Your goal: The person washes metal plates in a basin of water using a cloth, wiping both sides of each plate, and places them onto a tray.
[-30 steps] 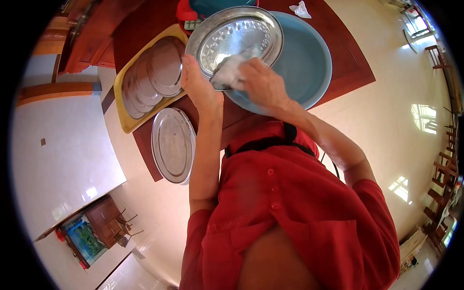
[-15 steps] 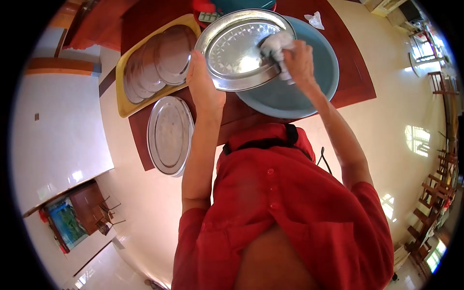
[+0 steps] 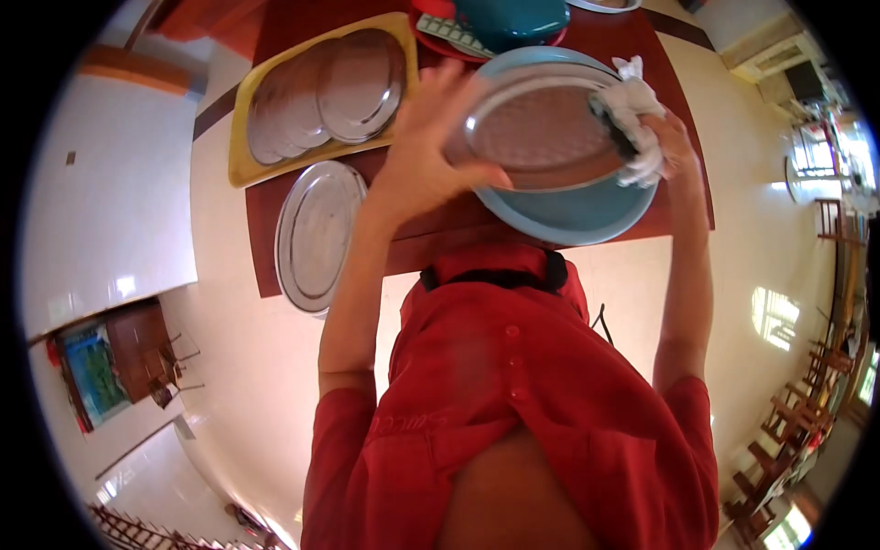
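An oval metal platter (image 3: 541, 137) is held over the light blue basin (image 3: 582, 229). My right hand (image 3: 676, 142) is closed on a white cloth (image 3: 632, 105) pressed at the platter's right edge. My left hand (image 3: 431, 151), smeared by motion, has its fingers spread beside the platter's left end. A yellow tray (image 3: 240, 137) on the left bears several overlapping oval platters (image 3: 362, 87). Below that tray, a stack of oval metal platters (image 3: 318, 234) stands at the table's left front edge.
Behind the basin are a dark teal container (image 3: 513, 20), a red basin (image 3: 440, 41) and a pale green gridded item (image 3: 456, 35). Part of another dish (image 3: 605, 5) shows at the top. Chairs (image 3: 788, 417) stand far off at the right.
The platter and the cloth have moved right over the basin. My left hand has opened off the platter's left rim, with its fingers now spread. The view has shifted.
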{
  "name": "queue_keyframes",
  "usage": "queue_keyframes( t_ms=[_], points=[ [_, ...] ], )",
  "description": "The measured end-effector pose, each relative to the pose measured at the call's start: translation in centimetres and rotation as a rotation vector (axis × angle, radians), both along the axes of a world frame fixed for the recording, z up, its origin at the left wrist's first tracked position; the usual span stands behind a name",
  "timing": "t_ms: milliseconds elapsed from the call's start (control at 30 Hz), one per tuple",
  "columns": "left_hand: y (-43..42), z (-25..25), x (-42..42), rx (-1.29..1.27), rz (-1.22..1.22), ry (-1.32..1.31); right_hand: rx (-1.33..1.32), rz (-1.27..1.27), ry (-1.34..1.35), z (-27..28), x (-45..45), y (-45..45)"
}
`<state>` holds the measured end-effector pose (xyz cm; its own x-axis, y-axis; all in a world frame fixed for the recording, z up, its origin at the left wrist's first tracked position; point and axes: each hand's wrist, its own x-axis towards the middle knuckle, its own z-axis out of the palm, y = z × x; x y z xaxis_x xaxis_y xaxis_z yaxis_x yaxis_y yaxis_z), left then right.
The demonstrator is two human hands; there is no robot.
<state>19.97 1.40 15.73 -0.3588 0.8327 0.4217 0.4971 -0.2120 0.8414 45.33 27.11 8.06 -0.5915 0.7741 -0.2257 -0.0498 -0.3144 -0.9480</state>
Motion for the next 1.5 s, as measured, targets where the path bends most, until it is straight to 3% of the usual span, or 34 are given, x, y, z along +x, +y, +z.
queue_keyframes(
  t_ms=[67, 100, 167, 267, 433, 533, 600, 633, 700, 800, 833, 933, 1067, 1167, 1233, 1500],
  points=[
    [-0.4, 1.7, 1.5, -0.226, -0.119, 0.820, 0.032, 0.050, -0.083, 1.4, 0.6, 0.4],
    [-0.2, 0.8, 1.9, -0.233, -0.089, 0.821, 0.036, 0.085, -0.096, 1.8, 0.8, 0.6],
    [0.4, -1.7, 2.6, -0.249, -0.395, 0.685, 0.050, 0.137, -0.106, 2.5, 1.0, 1.0],
    [-0.3, -1.6, 4.5, -0.249, -0.408, 0.757, 0.037, 0.087, -0.161, 3.3, 1.7, 1.7],
    [0.4, -2.5, 4.3, -0.078, -0.218, 0.918, -0.016, 0.237, -0.006, 5.1, 0.9, 1.6],
    [0.1, -1.9, 4.5, 0.006, -0.248, 0.771, 0.013, 0.243, 0.132, 6.2, -0.3, 0.1],
    [-0.1, -1.1, 4.7, -0.227, -0.265, 0.159, 0.187, 0.247, 0.128, 4.0, 1.1, 2.6],
    [-0.1, -0.9, 4.8, -0.220, -0.302, 0.155, 0.156, 0.154, 0.153, 4.5, 0.4, 1.3],
    [-0.1, -0.8, 4.9, -0.277, -0.232, -0.528, 0.324, 0.030, 0.134, 4.7, -1.6, -0.6],
    [-0.1, -1.0, 4.2, -0.237, -0.250, -0.732, 1.075, -0.271, -0.340, 1.9, -3.6, -0.8],
    [-0.1, -1.0, 4.1, -0.213, -0.236, -0.832, 1.073, -0.281, -0.345, 2.2, -4.0, -1.5],
    [-0.1, -1.1, 4.0, -0.164, -0.214, -0.935, 1.196, -0.440, -0.561, 3.7, -6.5, -5.3],
    [1.0, -2.7, 4.1, -0.153, -0.152, -0.914, 1.265, -0.242, -0.283, 5.5, -9.9, -12.5],
    [0.9, -3.3, 3.0, -0.135, -0.038, -1.087, 1.339, -0.129, -0.204, 6.5, -11.4, -16.9],
    [0.6, -3.3, 2.8, -0.019, 0.005, -1.192, 1.239, 0.030, -0.194, 6.3, -11.8, -19.6],
    [0.0, -3.3, 1.9, 0.074, 0.064, -1.146, 1.420, -0.159, -0.358, 6.5, -13.7, -14.2]
  ],
)
